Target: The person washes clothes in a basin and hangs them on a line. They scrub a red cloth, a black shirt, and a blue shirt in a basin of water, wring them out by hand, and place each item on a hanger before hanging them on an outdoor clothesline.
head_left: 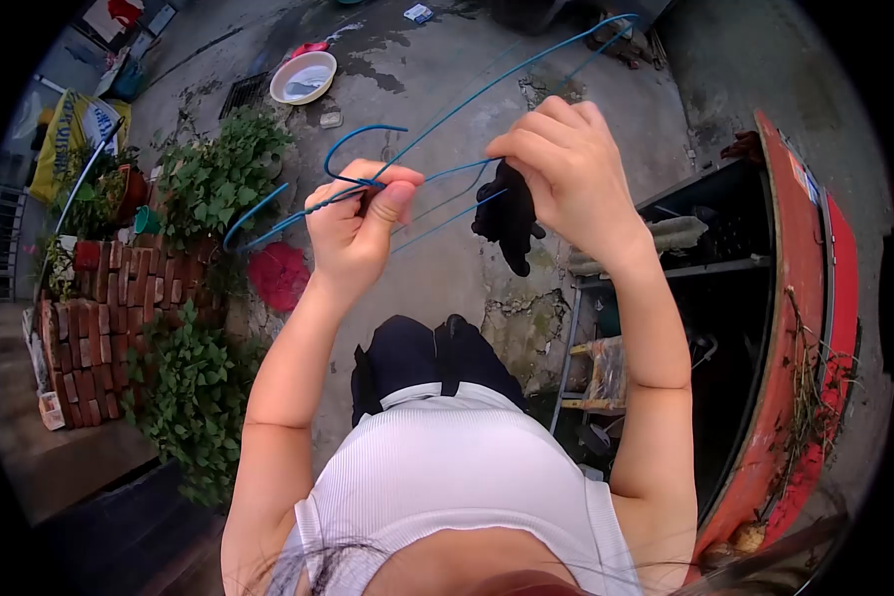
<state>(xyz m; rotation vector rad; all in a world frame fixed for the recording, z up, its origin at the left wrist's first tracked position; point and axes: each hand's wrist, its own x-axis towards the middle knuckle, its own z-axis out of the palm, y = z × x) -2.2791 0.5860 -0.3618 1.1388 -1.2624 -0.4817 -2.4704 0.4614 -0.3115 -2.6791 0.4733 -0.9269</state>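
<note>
Blue wire clothes hangers [512, 72] are held up in front of my chest, with two curved hook ends showing on the left. My left hand [353, 223] is closed around the twisted necks, thumb against the fingers. With fingertips pinched together, my right hand [566, 174] grips a blue wire to the right of the necks. The wires cross one another, so I cannot tell exactly how many hangers there are. Just below my right hand a black shape [507, 221] shows; whether it hangs there or is on the ground behind, I cannot tell.
Concrete ground [407, 89] lies ahead, with a basin of water [304, 77] on it. Leafy plants [204, 372] and stacked bricks [119, 318] stand to the left, near a pink-red round item [278, 276]. A metal rack [710, 266] and a red panel [800, 328] are on the right.
</note>
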